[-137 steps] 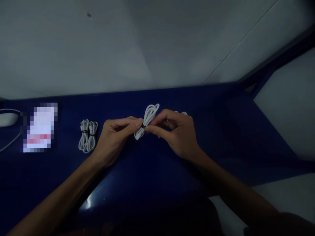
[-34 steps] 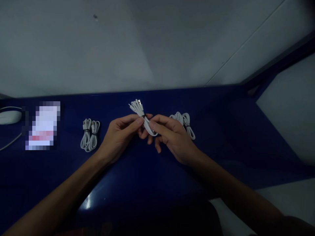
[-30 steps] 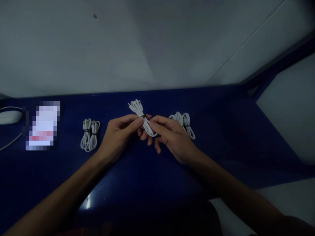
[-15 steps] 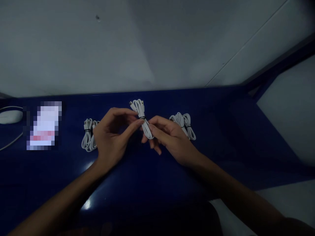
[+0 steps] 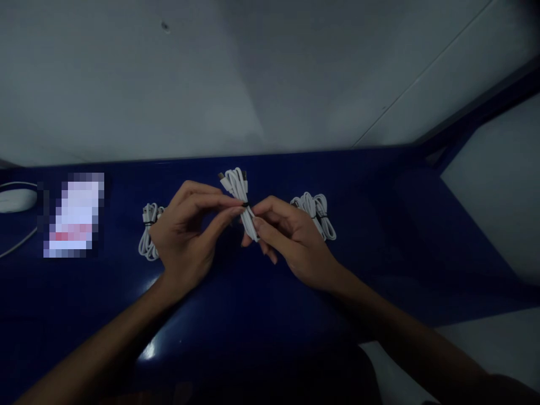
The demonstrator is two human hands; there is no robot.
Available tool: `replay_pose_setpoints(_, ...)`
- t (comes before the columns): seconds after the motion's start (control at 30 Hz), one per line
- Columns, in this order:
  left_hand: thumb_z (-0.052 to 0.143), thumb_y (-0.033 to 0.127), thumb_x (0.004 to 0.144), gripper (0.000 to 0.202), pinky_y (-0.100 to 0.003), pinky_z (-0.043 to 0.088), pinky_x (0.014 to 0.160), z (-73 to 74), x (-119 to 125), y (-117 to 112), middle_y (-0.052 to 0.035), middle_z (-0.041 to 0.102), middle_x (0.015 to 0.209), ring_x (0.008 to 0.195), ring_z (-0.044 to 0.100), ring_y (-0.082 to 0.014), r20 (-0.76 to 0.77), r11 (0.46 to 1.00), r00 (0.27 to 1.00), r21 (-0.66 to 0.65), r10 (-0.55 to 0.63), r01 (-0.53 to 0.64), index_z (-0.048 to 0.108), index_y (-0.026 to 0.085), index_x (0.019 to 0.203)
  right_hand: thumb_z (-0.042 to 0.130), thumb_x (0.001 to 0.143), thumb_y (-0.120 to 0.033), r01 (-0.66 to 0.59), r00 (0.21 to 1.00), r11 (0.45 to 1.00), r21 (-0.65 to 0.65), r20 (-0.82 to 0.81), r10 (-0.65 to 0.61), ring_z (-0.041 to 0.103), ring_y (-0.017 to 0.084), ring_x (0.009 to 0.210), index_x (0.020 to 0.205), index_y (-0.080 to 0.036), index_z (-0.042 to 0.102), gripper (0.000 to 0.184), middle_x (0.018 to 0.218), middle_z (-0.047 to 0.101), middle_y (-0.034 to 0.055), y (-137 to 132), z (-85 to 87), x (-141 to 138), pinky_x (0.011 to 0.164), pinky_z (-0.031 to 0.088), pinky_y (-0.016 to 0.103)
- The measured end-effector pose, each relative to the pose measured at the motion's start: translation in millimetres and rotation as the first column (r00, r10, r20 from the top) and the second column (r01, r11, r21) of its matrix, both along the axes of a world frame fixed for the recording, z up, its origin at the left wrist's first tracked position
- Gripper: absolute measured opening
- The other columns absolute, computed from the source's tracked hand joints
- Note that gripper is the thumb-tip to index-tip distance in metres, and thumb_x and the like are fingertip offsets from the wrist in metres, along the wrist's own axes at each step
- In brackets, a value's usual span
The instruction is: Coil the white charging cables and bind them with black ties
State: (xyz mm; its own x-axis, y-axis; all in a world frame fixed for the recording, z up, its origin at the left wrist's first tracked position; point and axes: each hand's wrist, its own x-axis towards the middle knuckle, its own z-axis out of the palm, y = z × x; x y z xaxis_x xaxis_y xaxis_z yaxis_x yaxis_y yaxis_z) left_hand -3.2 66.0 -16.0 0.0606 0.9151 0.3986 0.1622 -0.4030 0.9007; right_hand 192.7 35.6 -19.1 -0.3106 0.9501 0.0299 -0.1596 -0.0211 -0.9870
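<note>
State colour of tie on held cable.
Black; the tie shows best in the head view.

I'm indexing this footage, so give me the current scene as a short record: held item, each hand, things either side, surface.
held: white cable bundle, plugs at its far end
left hand: fingertips at the black tie
right hand: pinching the near end
left side: tied cables, mouse, pixelated rectangle
right side: more tied cables
surface: dark blue table
</note>
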Motion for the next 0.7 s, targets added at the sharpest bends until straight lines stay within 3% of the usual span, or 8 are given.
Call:
replay_pose_setpoints(0.2, 0.088, 0.023, 0.097, 0.014, -0.039, 0.058, 0.082, -1.1, 2, 1, -0.0004, 0.072, 0.104, 0.090, 0.069, -0.0195, 0.011, 1.000, 1.000, 0.021, -0.015, 0.014, 0.088, 0.036, 0.102, 0.068, 0.112, -0.039, -0.006, 1.000, 1.000, 0.029, 0.011, 0.005, 0.060, 0.011, 0.065, 0.111, -0.025, 0.070, 0.015, 0.094, 0.078, -0.0007, -1, 0.5, 0, 0.055, 0.049, 0.024)
replay_pose_setpoints(0.4, 0.087, 0.022, 0.097, 0.015, -0.040, 0.063, 0.072, -13.9, 2, 9, -0.0015, 0.072, 0.099, 0.084, 0.072, -0.0199, -0.026, 0.974, 0.999, 0.226, -0.026, 0.031, 0.084, 0.034, 0.106, 0.067, 0.113, -0.039, -0.003, 1.000, 0.998, 0.066, 0.012, 0.002, 0.061, 0.011, 0.066, 0.111, -0.024, 0.071, 0.016, 0.094, 0.079, 0.0004, -1, -1.4, -1, 0.056, 0.049, 0.024)
replay_pose_setpoints(0.7, 0.088, 0.018, 0.096, 0.013, -0.034, 0.062, 0.070, -11.8, 3, 9, -0.0017, 0.073, 0.096, 0.086, 0.069, -0.0175, -0.099, 0.963, 0.995, 0.268, 0.012, 0.015, 0.085, 0.030, 0.101, 0.073, 0.109, -0.036, 0.020, 1.000, 1.000, -0.006, -0.019, -0.020, 0.063, 0.010, 0.068, 0.103, -0.022, 0.077, 0.016, 0.087, 0.073, -0.0006, -3, 0.6, -2, 0.055, 0.051, 0.021)
